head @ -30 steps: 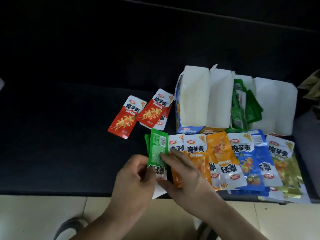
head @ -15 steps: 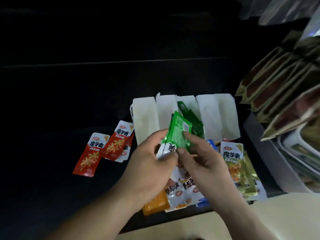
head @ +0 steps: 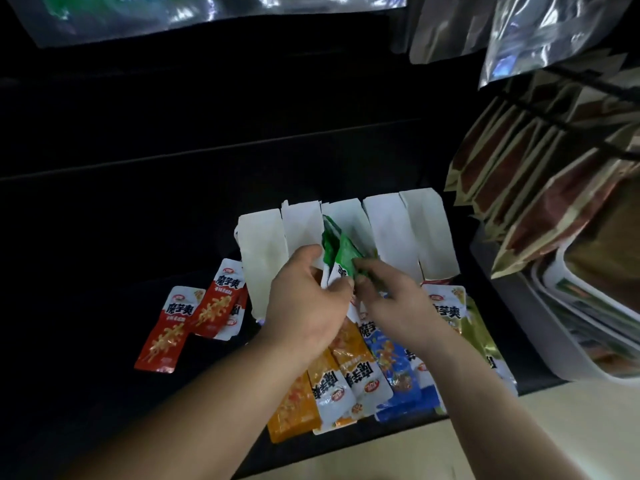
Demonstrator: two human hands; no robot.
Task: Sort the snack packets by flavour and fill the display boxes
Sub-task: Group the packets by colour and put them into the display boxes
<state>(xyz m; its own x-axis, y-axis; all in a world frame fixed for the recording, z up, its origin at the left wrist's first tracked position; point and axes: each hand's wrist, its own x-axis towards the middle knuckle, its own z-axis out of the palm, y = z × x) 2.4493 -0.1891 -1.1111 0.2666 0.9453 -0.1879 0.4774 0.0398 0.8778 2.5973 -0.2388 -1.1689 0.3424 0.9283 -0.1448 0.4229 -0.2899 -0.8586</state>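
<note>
My left hand (head: 304, 299) and my right hand (head: 394, 299) together hold green snack packets (head: 341, 256) at the mouth of the middle display box (head: 346, 216), where more green packets stand. The boxes form a row of white flaps (head: 391, 230) on a dark shelf. Red packets (head: 194, 313) lie to the left of the boxes. Orange packets (head: 322, 386), blue packets (head: 394, 368) and yellow-green packets (head: 474, 327) lie fanned out under my wrists at the shelf's front edge. My fingers hide the lower ends of the green packets.
Hanging brown and gold snack bags (head: 540, 188) fill a rack at the right. Silver bags (head: 519, 32) hang overhead. A white tray (head: 568, 341) with flat packs stands at the right of the shelf. The pale floor (head: 519, 438) shows beyond the shelf's front edge.
Both hands lifted the green packets from the front pile to the middle box's mouth. The view shifted to the right, bringing the hanging bags in.
</note>
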